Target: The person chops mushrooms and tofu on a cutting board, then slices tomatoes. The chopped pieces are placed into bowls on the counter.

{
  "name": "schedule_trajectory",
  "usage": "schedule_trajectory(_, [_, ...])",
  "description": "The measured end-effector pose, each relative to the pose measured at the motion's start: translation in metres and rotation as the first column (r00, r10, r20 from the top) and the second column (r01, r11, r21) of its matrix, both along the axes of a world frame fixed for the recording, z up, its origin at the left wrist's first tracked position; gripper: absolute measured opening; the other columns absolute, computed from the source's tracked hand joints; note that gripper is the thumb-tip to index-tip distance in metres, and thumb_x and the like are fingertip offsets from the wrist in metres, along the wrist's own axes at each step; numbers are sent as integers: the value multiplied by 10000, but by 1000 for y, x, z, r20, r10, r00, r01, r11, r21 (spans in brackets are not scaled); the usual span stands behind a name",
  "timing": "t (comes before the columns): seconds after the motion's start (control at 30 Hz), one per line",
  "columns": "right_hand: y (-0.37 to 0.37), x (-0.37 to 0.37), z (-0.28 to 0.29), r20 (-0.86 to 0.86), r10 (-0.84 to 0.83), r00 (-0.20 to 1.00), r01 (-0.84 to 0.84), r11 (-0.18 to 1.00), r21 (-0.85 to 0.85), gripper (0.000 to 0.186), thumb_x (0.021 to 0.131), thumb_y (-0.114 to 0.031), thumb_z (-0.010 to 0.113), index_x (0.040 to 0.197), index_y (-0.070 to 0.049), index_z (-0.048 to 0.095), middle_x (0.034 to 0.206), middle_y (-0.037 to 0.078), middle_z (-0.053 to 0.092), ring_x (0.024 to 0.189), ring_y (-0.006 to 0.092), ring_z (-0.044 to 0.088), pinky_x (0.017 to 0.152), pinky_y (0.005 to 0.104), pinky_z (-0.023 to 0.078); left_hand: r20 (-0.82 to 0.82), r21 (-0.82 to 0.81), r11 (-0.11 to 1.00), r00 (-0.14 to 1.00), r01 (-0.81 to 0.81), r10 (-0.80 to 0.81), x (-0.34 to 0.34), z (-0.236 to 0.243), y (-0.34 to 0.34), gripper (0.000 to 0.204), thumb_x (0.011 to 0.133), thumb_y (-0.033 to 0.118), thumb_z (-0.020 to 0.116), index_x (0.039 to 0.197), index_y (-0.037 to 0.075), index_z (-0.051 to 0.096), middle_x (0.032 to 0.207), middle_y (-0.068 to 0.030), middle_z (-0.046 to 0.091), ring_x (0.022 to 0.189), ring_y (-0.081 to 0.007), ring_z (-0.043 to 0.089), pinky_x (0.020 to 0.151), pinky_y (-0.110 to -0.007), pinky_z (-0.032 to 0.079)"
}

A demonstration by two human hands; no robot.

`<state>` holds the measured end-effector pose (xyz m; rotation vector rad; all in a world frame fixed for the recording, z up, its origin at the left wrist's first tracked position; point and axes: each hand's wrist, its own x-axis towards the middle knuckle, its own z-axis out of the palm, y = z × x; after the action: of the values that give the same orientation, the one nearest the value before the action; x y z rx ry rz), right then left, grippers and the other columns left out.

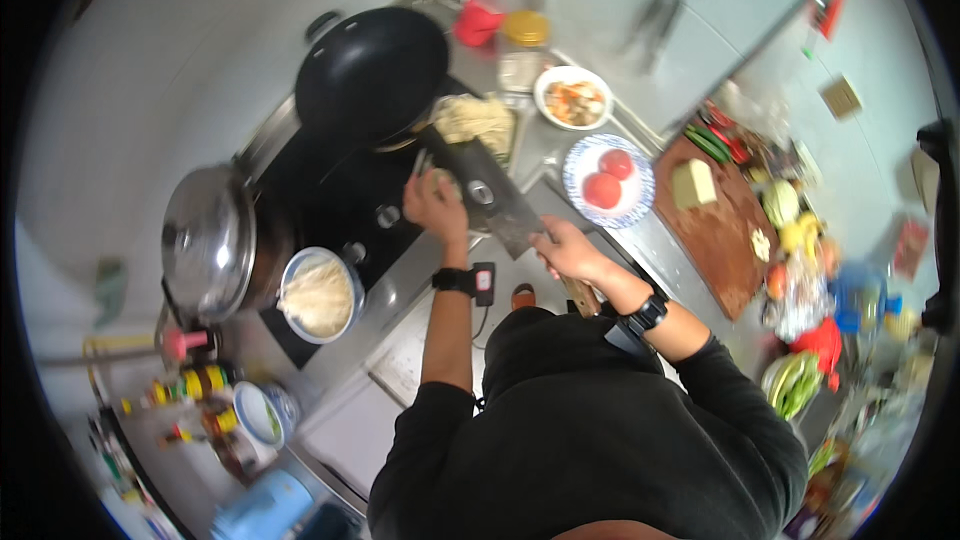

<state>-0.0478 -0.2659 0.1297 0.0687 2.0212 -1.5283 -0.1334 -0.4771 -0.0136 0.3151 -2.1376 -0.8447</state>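
Note:
My right hand (568, 248) is closed round a cleaver (492, 192) where the broad dark blade meets the wooden handle, which points back toward me. The blade reaches away to the left, over the counter and the stove edge. Just left of the blade, my left hand (437, 208) has its fingers curled around something small and pale that I cannot make out. Beyond the blade's far end lies a pile of pale noodle-like strands (474, 120) on a tray. A blue-and-white plate (575, 165) with two peeled tomatoes (602, 190) stands right of the cleaver.
A black wok (372, 75) and a lidded steel pot (207, 240) stand on the black stove (340, 180). Beside them is a bowl of pale food (318, 296). At right, a brown cutting board (715, 245) bears a pale block (694, 185). A white bowl (541, 90) and jar (522, 50) stand behind.

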Motion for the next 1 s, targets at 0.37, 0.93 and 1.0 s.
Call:
schedule_trajectory(0.37, [143, 82, 15, 25, -288, 957, 286, 931, -225, 253, 954, -151, 557, 1178, -33, 568, 666, -17, 524, 483, 44, 470, 430, 214, 392, 188, -301, 942, 977, 150, -96, 4, -7, -11, 451, 758, 40, 626, 1203, 15, 560, 1287, -217, 500, 1199, -416, 443, 988, -521, 336])
schedule_trajectory(0.93, [345, 307, -24, -596, -351, 722, 691, 417, 591, 545, 733, -74, 682, 1255, -215, 618, 805, 70, 579, 740, 268, 602, 664, 374, 492, -471, -138, 985, 867, 106, -160, 93, 122, 119, 308, 881, 61, 658, 1162, -16, 561, 1011, -124, 504, 757, -181, 536, 672, -277, 496])
schedule_trajectory(1.0, [364, 303, -37, -612, -299, 733, 676, 426, 602, 535, 707, -68, 698, 1217, -220, 645, 800, 56, 568, 759, 266, 596, 659, 375, 485, -307, -294, 949, 929, 113, -206, 96, 133, 179, 250, 880, -2, 584, 1128, -18, 600, 1099, -162, 545, 893, -232, 564, 717, -314, 490])
